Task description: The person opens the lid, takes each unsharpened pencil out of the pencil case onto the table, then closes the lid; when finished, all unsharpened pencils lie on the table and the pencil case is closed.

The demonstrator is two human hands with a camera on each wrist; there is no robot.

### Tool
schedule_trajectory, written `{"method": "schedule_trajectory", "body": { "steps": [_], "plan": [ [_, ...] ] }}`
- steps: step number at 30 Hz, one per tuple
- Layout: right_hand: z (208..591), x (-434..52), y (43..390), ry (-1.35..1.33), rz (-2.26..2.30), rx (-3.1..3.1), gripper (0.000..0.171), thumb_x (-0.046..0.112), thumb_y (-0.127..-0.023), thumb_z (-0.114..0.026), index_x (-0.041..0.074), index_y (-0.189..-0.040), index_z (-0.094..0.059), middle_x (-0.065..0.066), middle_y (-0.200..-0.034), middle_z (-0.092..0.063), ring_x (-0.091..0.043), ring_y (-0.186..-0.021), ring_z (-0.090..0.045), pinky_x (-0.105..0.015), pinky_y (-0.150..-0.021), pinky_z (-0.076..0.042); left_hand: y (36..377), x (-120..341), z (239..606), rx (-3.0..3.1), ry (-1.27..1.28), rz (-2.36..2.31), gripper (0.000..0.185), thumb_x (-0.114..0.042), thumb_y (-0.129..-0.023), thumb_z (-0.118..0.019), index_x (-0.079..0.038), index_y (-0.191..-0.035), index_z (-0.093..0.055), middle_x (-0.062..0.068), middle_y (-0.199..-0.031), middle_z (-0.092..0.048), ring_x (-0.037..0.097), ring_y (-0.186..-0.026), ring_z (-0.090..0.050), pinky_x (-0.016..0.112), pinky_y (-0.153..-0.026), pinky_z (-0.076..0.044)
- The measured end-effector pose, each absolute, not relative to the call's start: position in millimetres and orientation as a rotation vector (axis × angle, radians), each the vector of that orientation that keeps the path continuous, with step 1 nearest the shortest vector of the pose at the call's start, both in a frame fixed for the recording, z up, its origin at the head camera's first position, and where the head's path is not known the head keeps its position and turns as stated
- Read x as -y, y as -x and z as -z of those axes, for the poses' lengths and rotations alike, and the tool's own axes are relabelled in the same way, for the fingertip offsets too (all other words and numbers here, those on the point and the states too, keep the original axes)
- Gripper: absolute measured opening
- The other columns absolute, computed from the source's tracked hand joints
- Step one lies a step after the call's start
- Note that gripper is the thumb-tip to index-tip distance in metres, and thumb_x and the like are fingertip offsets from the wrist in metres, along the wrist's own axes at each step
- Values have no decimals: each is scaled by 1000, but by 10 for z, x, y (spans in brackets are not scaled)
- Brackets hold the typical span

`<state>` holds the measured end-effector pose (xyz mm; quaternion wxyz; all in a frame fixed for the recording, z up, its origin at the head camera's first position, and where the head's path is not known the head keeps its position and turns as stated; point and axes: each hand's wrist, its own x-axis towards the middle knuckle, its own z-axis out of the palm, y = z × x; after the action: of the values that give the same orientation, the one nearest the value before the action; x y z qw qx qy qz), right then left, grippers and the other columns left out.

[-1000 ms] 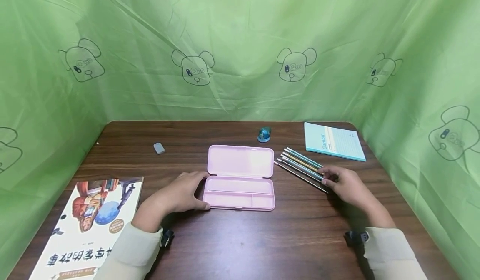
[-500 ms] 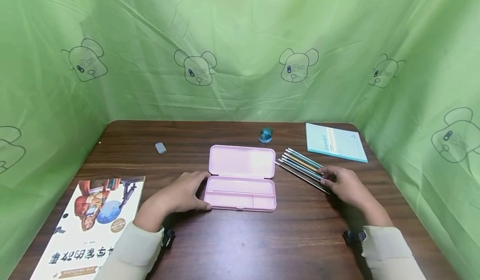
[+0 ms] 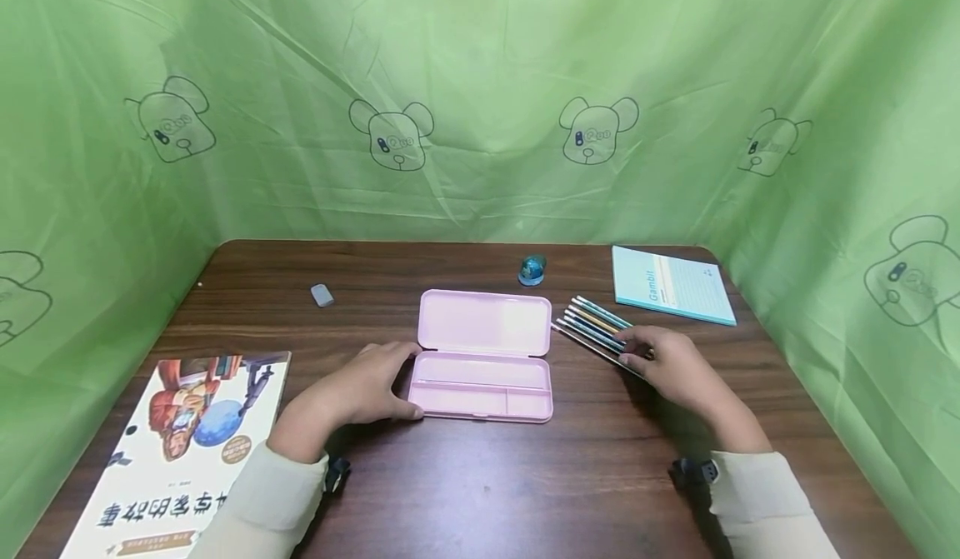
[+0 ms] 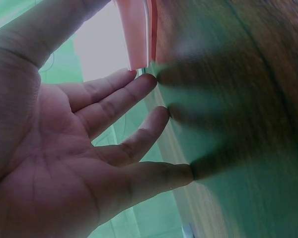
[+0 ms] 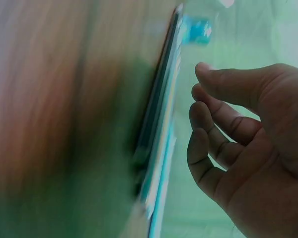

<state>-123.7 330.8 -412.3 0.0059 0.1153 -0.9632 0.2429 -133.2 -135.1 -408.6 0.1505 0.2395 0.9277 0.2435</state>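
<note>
Right hand (image 3: 663, 363) lay over the near ends of the pencils (image 3: 592, 326), a tight row just right of the open pink pencil case (image 3: 483, 363) on the table (image 3: 480, 492); fingers half-curled, and the right wrist view showed them apart from the blurred pencils, so not gripping as far as I could tell; judgement: best to gather the row as one bundle, thumb under and fingers over, near the middle so the ends didn't fan, then lower flat into the long tray compartment; left hand (image 3: 360, 392) braced the case's left end, fingers straight and relaxed, tips touching the tray edge in the left wrist view; that should have kept the case from sliding; both forearms low, angled inward.
</note>
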Motion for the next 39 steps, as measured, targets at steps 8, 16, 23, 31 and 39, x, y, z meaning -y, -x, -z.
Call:
{"method": "schedule_trajectory", "body": {
  "steps": [8,16,23,31,39],
  "plan": [
    [3957,-2532,1190,-610,-974,3017,29,6,-103,-79,10,-131,-80,-1,-109,-81,-14,-99,-72,-40,-90,-64,1322,1360,4090,-2669,-687,-694,84,-37,-83,-98,-3,-150,-61,18,-152,-68,43,-140,-60,61,-123,-47],
    [4015,-2013,1200,-886,-919,3083,29,5,-103,-77,7,-132,-79,-5,-115,-83,-16,-104,-77,-40,-93,-66,1323,1362,4099,-2674,-698,-691,82,-36,-82,-99,-5,-148,-63,17,-149,-69,41,-137,-62,60,-121,-49],
    [4095,-1870,1221,-914,-912,3150,32,5,-102,-78,2,-134,-78,-8,-120,-84,-18,-110,-79,-40,-98,-66,1322,1344,4093,-2663,-678,-682,86,-37,-84,-98,-4,-153,-60,18,-155,-66,43,-143,-59,61,-124,-46],
    [4129,-1817,1250,-971,-964,3176,32,-3,-104,-71,2,-134,-77,-6,-113,-82,-16,-105,-75,-42,-98,-66,1314,1342,4075,-2659,-656,-693,85,-35,-84,-99,-5,-153,-59,17,-156,-65,43,-144,-58,61,-124,-46],
    [4098,-1768,1278,-989,-896,3241,42,-9,-101,-67,7,-139,-74,-8,-117,-81,-21,-109,-74,-49,-103,-63,1320,1353,4085,-2666,-640,-686,85,-35,-85,-98,-5,-154,-59,17,-156,-65,42,-145,-57,60,-125,-46]
  ]
}}
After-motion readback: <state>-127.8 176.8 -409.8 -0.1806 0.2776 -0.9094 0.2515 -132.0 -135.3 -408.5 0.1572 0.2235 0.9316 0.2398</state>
